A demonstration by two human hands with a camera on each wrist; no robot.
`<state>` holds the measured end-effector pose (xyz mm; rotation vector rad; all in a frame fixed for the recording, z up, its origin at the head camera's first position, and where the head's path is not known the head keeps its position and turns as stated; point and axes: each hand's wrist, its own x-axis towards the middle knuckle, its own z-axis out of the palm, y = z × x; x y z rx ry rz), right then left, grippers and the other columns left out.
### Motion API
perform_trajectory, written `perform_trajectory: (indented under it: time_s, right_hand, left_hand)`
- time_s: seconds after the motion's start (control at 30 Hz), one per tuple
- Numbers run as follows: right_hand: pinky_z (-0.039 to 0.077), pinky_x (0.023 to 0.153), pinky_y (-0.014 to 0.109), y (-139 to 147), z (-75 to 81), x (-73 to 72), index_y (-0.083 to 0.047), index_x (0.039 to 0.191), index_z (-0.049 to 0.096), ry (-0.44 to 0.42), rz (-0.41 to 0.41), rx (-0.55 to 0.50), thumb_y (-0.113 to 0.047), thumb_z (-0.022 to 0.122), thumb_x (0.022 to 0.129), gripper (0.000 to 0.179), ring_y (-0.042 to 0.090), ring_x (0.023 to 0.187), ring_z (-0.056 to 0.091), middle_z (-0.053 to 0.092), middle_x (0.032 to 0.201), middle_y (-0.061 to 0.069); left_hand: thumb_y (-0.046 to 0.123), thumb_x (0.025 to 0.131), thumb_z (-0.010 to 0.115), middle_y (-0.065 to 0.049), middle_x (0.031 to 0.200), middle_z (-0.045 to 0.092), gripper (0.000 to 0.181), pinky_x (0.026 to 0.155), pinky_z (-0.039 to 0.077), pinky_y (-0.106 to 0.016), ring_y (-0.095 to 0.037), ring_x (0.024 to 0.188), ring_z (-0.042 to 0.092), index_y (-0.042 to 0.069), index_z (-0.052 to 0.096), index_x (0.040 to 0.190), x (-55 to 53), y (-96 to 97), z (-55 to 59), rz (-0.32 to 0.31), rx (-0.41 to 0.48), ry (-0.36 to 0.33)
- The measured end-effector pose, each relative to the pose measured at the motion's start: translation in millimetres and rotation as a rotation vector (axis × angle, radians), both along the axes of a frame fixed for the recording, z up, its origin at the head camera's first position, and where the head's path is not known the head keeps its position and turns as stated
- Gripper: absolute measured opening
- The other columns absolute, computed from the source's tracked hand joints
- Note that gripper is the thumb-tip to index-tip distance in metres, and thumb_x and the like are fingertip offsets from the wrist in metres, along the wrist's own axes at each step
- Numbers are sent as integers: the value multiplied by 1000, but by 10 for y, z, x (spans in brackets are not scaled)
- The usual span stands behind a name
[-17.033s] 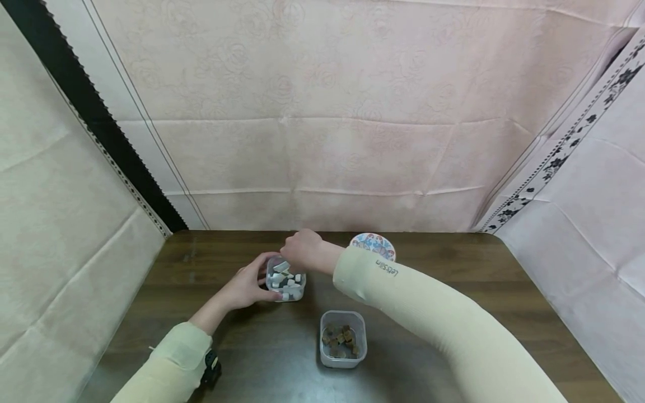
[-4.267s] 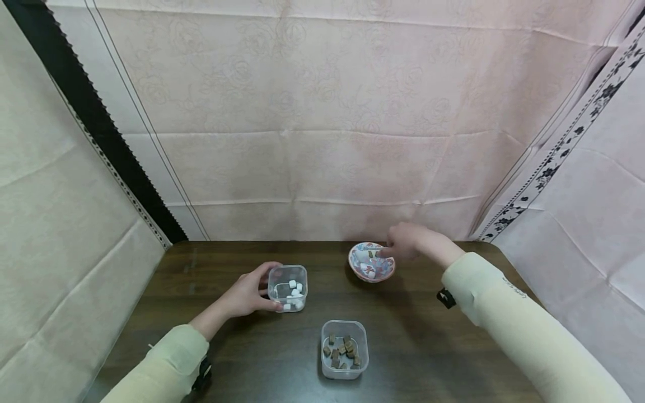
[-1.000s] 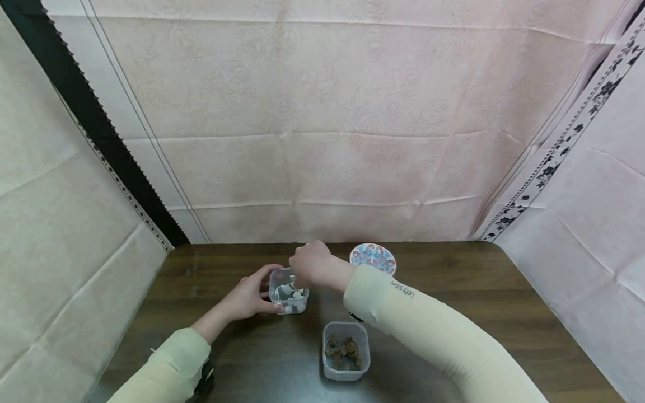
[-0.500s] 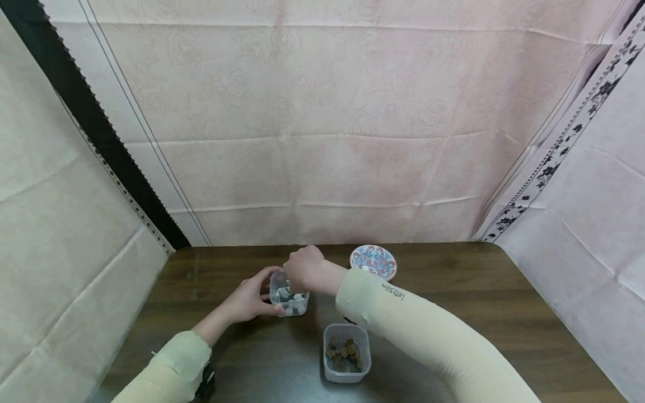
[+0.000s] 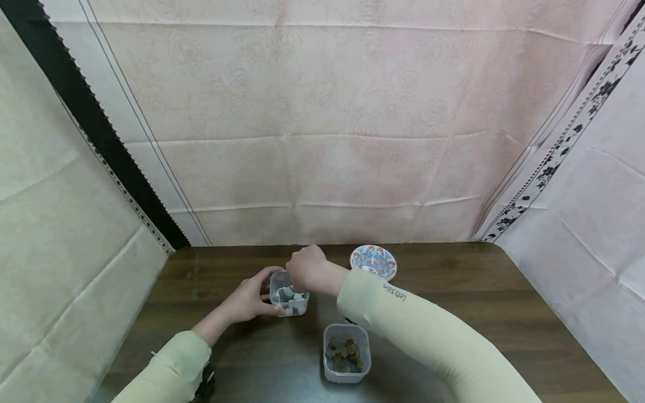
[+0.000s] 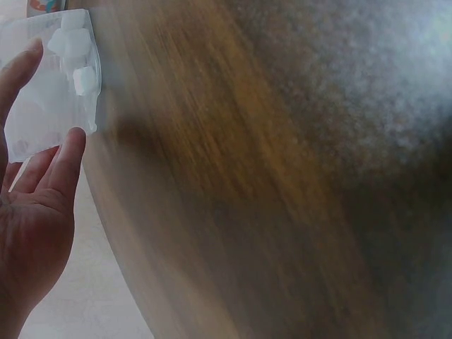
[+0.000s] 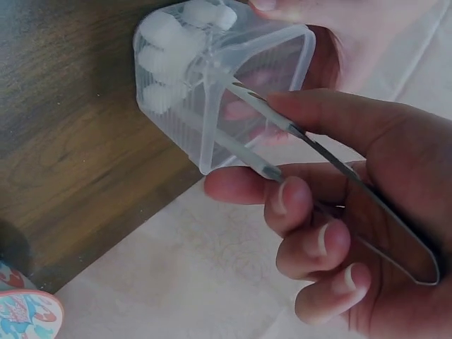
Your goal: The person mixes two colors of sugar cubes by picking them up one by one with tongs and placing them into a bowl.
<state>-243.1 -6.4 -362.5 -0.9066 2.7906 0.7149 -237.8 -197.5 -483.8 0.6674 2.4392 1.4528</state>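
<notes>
The right hand pinches metal tweezers; the left hand, half-spread, grips a clear, ribbed tub. White cubes lie inside.

In the left wrist view, the clear box is cut off, upper left; right wrist, the patterned bowl, lower left.

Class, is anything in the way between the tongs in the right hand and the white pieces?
Nothing visible: the tongs, held in the right hand, reach through the open top of the clear container towards the white pieces. Whether the tips touch one is unclear.
</notes>
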Motion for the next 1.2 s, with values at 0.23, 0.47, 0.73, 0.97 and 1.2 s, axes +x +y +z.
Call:
perform_trajectory:
  time_s: [0.23,0.47,0.73,0.97,1.2]
  right_hand:
    - [56,59,27,-2,-13,8,-25,106,81,-12,12,-20,-44,70,100,23,9,66,57,70,85,-8]
    - [57,62,27,-13,-17,7,-25,107,81,-35,8,-28,-44,71,99,23,9,66,58,69,84,-7]
    - [59,64,29,13,40,6,-25,108,80,-71,5,-47,-45,71,99,24,10,68,59,70,86,-6]
    - [54,58,27,22,52,3,-23,105,80,-41,6,-47,-46,72,98,26,10,67,58,70,85,-6]
    - [58,64,27,-67,-3,-18,-27,113,80,-10,-8,0,-52,73,97,31,9,75,64,75,100,-7]
  left_hand:
    - [12,85,92,-24,146,57,89,105,58,-50,-46,138,55,6,40,157,11,-2,25,-7,13,-1]
    - [12,85,92,-25,148,56,90,105,58,-49,-46,138,55,6,40,158,18,-7,30,-5,11,0]
    - [13,85,92,-23,148,57,88,105,58,-47,-44,137,56,8,41,157,2,-4,10,-2,-2,-4]
    - [12,85,92,-22,149,56,89,106,57,-47,-43,138,56,9,41,157,-8,5,1,17,-21,-23]
    - [13,84,93,-25,149,56,90,105,58,-47,-45,137,56,8,41,157,-5,3,2,6,-14,0]
